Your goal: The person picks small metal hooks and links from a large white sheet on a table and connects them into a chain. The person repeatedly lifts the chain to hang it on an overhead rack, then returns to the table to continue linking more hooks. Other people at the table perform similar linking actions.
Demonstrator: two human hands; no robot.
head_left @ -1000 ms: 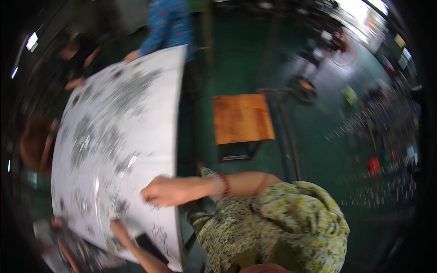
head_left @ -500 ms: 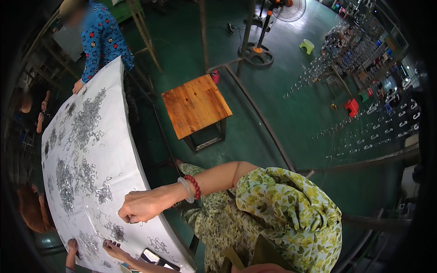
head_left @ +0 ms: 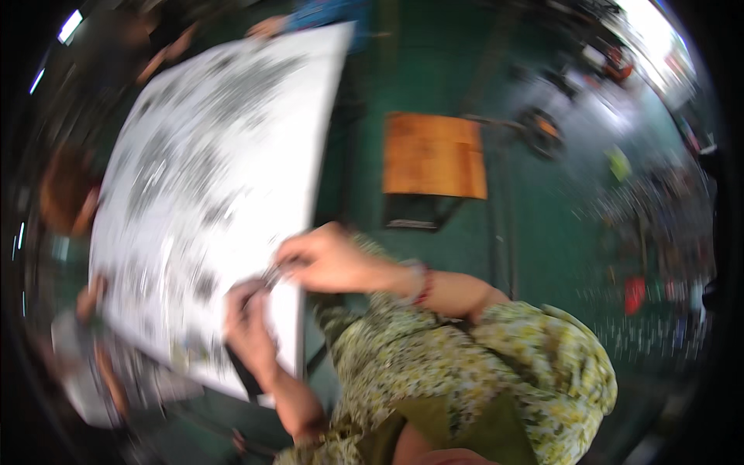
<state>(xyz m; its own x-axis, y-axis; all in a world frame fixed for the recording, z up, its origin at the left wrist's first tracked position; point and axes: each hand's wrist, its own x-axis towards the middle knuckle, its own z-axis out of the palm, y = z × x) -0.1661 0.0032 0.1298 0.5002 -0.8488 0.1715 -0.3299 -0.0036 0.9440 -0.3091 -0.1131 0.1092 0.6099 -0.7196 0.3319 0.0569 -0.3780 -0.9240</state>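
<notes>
White cloth or sheeting covers the long surface point(head_left: 298, 155), tilted across the left half of the view, with dark grey heaps point(head_left: 155, 174) of small things scattered along it. Motion blur smears everything, so any label or lettering is impossible to read, and the shapes within the heaps run together into streaks.

Near the surface's right-hand edge, the wearer's two hands come together over the white. Between them is a small grey piece point(head_left: 271, 276), slim and slightly shiny, its exact form lost in the blur. The right hand point(head_left: 329, 260) reaches in from the right, thumb and fingers pinching this piece. The left hand point(head_left: 252, 329) comes up from below, fingers bent toward the same spot; whether it also grips the piece, I cannot tell. A dark flat object point(head_left: 242, 373) lies on the surface, partly hidden by the left wrist.

A red bracelet point(head_left: 425, 285) and a pale bangle point(head_left: 414, 280) circle the right wrist, above green-and-yellow patterned clothing point(head_left: 542, 341). Beyond the surface's far end shows a co-worker's blue sleeve point(head_left: 325, 14). An orange-brown wooden stool point(head_left: 434, 155) stands on the green floor point(head_left: 449, 256).
</notes>
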